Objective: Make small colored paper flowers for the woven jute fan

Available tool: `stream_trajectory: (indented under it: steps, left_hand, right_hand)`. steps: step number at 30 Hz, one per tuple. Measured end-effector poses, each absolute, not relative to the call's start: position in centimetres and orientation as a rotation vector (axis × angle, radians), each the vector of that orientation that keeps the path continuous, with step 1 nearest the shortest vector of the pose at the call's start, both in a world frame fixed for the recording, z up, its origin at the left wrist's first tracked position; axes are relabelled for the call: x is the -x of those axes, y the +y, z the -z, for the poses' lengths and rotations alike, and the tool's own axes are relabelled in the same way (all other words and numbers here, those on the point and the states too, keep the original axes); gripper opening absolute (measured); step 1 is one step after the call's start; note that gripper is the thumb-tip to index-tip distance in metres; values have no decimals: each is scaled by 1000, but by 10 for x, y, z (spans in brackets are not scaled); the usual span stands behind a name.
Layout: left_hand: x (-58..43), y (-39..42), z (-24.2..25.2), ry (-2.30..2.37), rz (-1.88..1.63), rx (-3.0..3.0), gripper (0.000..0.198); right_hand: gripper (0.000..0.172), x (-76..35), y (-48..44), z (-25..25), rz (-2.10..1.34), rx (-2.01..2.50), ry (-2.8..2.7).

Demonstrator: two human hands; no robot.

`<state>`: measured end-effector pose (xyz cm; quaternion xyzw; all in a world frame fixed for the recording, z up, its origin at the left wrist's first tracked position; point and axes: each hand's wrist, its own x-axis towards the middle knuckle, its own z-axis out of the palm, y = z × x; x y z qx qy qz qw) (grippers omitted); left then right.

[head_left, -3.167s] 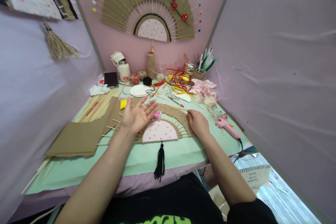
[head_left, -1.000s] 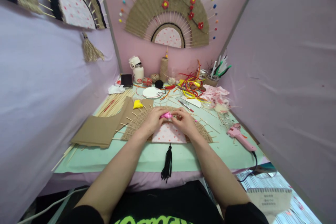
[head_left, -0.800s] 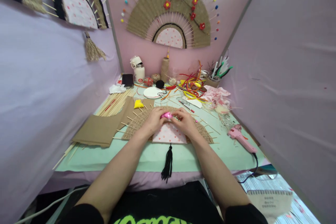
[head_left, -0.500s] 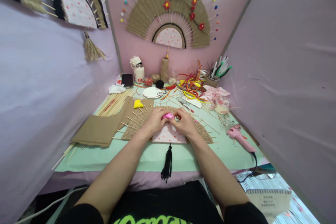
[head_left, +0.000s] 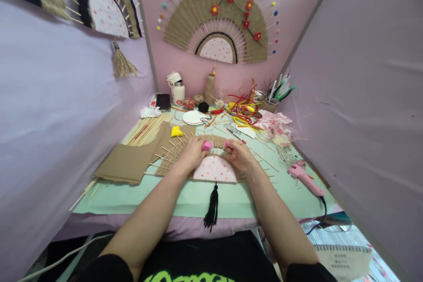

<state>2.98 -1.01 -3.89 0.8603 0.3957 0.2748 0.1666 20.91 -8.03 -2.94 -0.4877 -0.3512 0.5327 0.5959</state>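
A woven straw fan (head_left: 172, 158) with wooden ribs lies flat on the green mat (head_left: 139, 194). Its centre is a pink dotted half-circle (head_left: 214, 171) with a black tassel (head_left: 211, 209) hanging over the table edge. My left hand (head_left: 191, 152) rests on the fan, fingers closed on a lump of pink clay (head_left: 207, 145). My right hand (head_left: 239, 156) sits just to the right, its fingertips pinched on a tiny pink piece (head_left: 226, 143). The two hands are a little apart.
Brown cardboard (head_left: 124, 165) and bamboo sticks (head_left: 145, 128) lie at left, with yellow clay (head_left: 176, 131) nearby. A pink glue gun (head_left: 304, 178) lies at right. Coloured strips (head_left: 241, 110), a jar (head_left: 178, 90), a twine spool (head_left: 209, 88) stand at the back. Finished fans (head_left: 220, 26) hang on the walls.
My left hand, first open palm-up, closed on the pink clay. Both hands met over the fan's centre, then drew slightly apart, the right one keeping a small pink bit.
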Motion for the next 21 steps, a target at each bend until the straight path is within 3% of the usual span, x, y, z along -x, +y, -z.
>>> stream_trajectory:
  steps: [3, 5, 7, 10, 14, 19, 21]
  left_hand:
    - [-33, -15, 34, 1118, -979, -2311, 58]
    - [-36, -20, 27, 1032, -1088, -2088, 45]
    - [-40, -25, 21, 866, -932, -1804, 37]
    - [-43, -29, 22, 649, -697, -1446, 42]
    - [-45, -28, 28, 585, -711, -1248, 39]
    - [-45, -28, 22, 613, -795, -979, 32]
    - [-45, -29, 18, 608, -816, -940, 32]
  right_hand:
    - [29, -205, -82, 29, -1200, 1121, -872]
    - [29, -201, -83, 30, -1060, 1160, -991]
    - [26, -197, -86, 31, -858, 1202, -1153]
    - [17, -191, -89, 31, -577, 1244, -1368]
    - [8, -187, -91, 29, -295, 1253, -1559]
    - [32, -190, -93, 28, -343, 1215, -1540]
    - [33, -192, -94, 28, -365, 1212, -1522]
